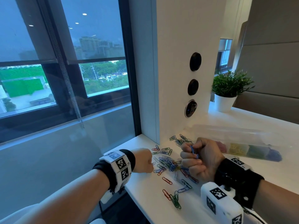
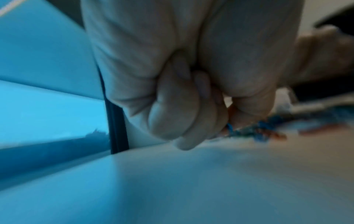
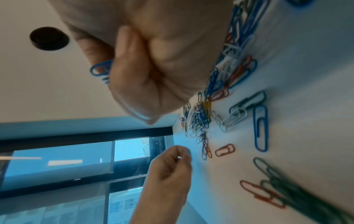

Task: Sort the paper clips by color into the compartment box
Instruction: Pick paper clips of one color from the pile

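Cool blue daylight from the window (image 1: 64, 62) on the left lights the scene; wide-angle bending at the edges; the left wrist view is heavily blurred, the compartment box (image 1: 242, 143) smeared.

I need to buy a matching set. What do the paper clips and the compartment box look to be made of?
Paper clips: probably wire with a coloured plastic coating; thin bent loops in matte blue, red, green and white. Compartment box: apparently clear, glossy plastic; the sorted colours show through its walls.

No legible text. Wristbands (image 1: 120, 168) carry black-and-white square code markers only; tiny digits beside one marker too small to read.
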Motion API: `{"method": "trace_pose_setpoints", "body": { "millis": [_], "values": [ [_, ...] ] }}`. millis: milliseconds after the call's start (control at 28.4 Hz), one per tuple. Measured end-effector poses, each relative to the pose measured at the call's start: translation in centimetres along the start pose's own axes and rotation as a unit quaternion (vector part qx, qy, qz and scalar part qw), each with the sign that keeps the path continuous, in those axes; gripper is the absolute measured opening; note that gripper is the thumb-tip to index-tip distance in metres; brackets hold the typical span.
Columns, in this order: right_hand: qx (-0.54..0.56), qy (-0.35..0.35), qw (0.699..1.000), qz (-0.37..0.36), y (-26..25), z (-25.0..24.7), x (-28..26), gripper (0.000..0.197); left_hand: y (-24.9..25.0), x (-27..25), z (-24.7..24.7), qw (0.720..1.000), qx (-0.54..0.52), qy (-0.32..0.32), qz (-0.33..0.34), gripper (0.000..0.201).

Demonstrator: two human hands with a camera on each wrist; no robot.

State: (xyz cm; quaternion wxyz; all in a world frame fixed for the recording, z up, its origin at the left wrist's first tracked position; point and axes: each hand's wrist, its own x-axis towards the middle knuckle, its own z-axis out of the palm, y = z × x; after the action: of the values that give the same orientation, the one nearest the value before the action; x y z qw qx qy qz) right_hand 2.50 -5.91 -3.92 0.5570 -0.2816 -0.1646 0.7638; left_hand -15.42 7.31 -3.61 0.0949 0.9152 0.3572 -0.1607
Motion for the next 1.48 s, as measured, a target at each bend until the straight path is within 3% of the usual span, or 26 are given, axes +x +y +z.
{"method": "trace_pose_setpoints", "body": {
  "millis": [70, 106, 176, 247, 458, 528, 599, 669, 740, 775, 881, 951, 1021, 1162, 1338, 1409, 1479],
  "values": [
    [0.023, -0.014, 1.000, -0.007, 0.2, 0.1, -0.1, 0.040, -0.4, 0.2, -0.4, 0.989, -0.149, 0.008, -0.015, 0.017],
    [0.026, -0.006, 1.000, -0.011, 0.2, 0.2, -0.2, 0.036, -0.6, 0.2, -0.6, 0.964, -0.264, 0.011, -0.032, 0.019],
    [0.025, 0.037, 0.999, -0.013, 0.1, 0.4, -0.2, 0.029, -0.8, 0.1, -1.0, 0.888, -0.457, 0.019, -0.054, 0.023],
    [0.017, 0.089, 0.996, -0.010, 0.0, 0.6, -0.3, 0.029, -0.9, 0.0, -1.2, 0.816, -0.576, 0.010, -0.051, 0.027],
    [-0.082, 0.194, 0.977, -0.004, 0.1, 1.2, 0.0, 0.027, -1.3, -0.1, -1.0, 0.598, -0.802, 0.005, 0.011, 0.020],
    [-0.119, 0.203, 0.972, 0.006, 0.1, 1.3, 0.0, 0.026, -1.0, -0.3, -1.0, 0.559, -0.829, 0.002, 0.028, 0.017],
    [-0.189, 0.214, 0.958, 0.015, 0.1, 1.3, -0.1, 0.025, -0.6, -0.3, -1.0, 0.548, -0.836, -0.005, 0.028, 0.023],
    [-0.302, 0.234, 0.924, 0.012, 0.3, 1.3, -0.3, 0.026, -0.3, 0.0, -0.9, 0.564, -0.825, -0.012, 0.006, 0.030],
    [-0.431, 0.245, 0.868, 0.005, 0.5, 1.5, -0.8, 0.027, 0.2, 0.2, -0.9, 0.609, -0.792, -0.019, -0.028, 0.032],
    [-0.505, 0.243, 0.828, 0.002, 0.6, 1.7, -1.2, 0.026, 0.4, 0.2, -0.8, 0.650, -0.758, -0.014, -0.045, 0.031],
    [-0.694, 0.201, 0.691, -0.025, 0.7, 2.0, -1.9, 0.010, 1.2, -0.3, -0.7, 0.815, -0.574, 0.040, -0.077, 0.021],
    [-0.763, 0.145, 0.629, -0.027, 0.7, 2.0, -1.9, 0.006, 1.5, -0.4, -0.5, 0.890, -0.448, 0.060, -0.064, 0.017],
    [-0.808, 0.118, 0.578, -0.013, 1.0, 2.2, -1.9, 0.008, 1.4, -0.6, -0.4, 0.941, -0.331, 0.060, -0.028, 0.025],
    [-0.865, 0.094, 0.493, 0.008, 1.8, 2.1, -1.3, 0.014, 1.5, -1.2, -0.2, 0.987, -0.141, 0.065, 0.028, 0.026],
    [-0.899, 0.083, 0.429, 0.043, 2.4, 2.1, -1.3, 0.015, 2.5, -1.1, 0.9, 0.996, -0.075, 0.037, 0.029, 0.022],
    [-0.899, 0.087, 0.426, 0.058, 2.6, 2.1, -1.6, 0.016, 2.8, -0.8, 0.9, 0.998, -0.047, 0.027, 0.020, 0.017],
    [-0.882, 0.089, 0.459, 0.050, 2.3, 1.7, -1.7, 0.019, 2.8, -0.6, 0.6, 0.999, -0.029, 0.010, 0.022, 0.017]
  ]
}}
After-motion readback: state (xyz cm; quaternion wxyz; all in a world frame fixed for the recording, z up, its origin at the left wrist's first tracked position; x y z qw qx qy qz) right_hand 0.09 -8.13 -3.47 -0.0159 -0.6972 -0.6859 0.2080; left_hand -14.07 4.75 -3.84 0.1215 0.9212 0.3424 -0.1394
